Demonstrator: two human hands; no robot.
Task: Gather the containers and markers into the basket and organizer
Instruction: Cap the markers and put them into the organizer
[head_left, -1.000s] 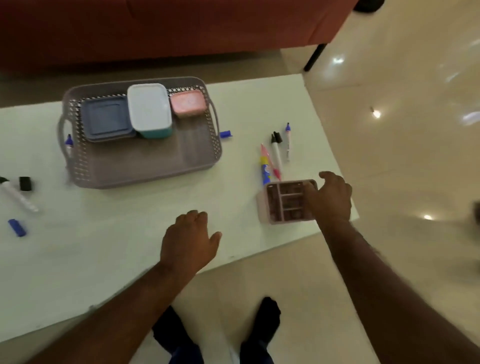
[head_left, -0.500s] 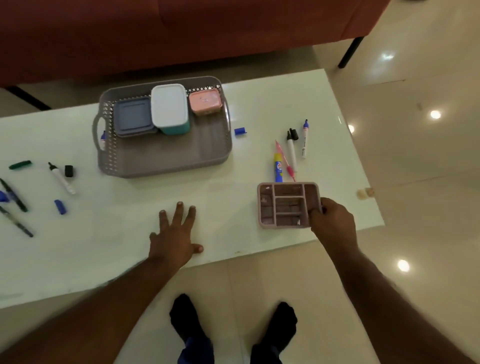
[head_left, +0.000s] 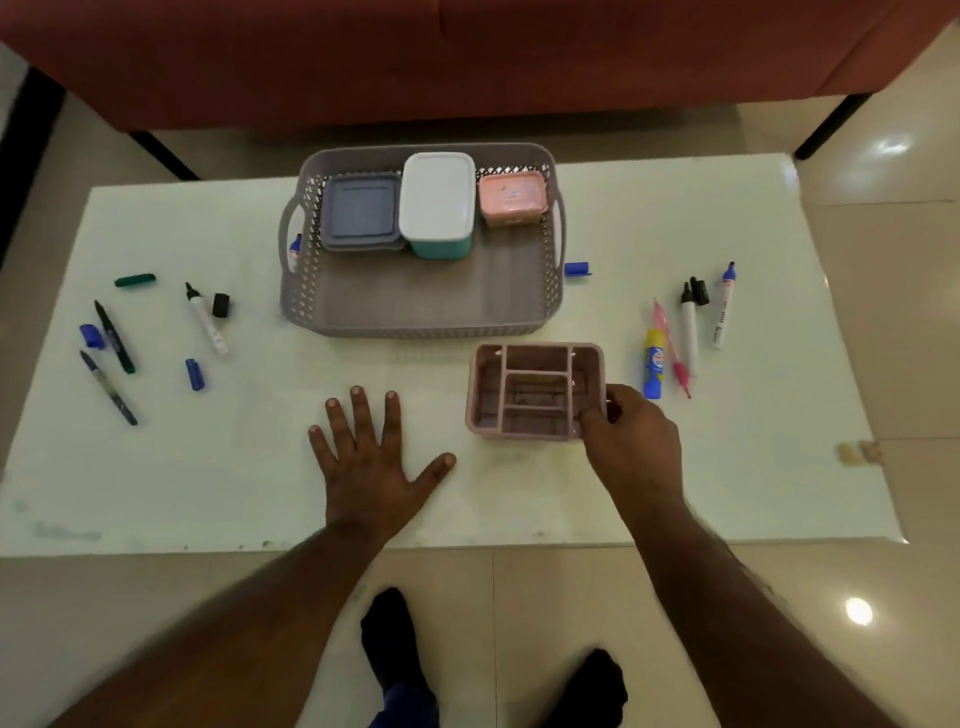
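Note:
A grey perforated basket (head_left: 415, 306) stands at the table's far middle. Along its back wall sit a blue-grey flat container (head_left: 360, 210), a white-lidded teal container (head_left: 438, 200) and a pink container (head_left: 511, 197). In front of it stands an empty pink compartment organizer (head_left: 530, 392); my right hand (head_left: 631, 441) grips its right near corner. My left hand (head_left: 366, 452) lies flat on the table, fingers spread, holding nothing. Several markers (head_left: 688, 327) lie to the right, among them a blue-yellow one (head_left: 653, 364). More markers (head_left: 111, 335) and loose caps (head_left: 195, 374) lie at the left.
A white table (head_left: 779, 415) carries everything; its near edge runs just in front of my wrists. A red sofa (head_left: 467, 57) stands behind the table. A blue cap (head_left: 576, 268) lies right of the basket. My feet (head_left: 387, 634) are on the tiled floor.
The view has swung left and nearer, centring the table. My right hand has slid the organizer left toward the basket's front. My left hand has flattened with fingers spread.

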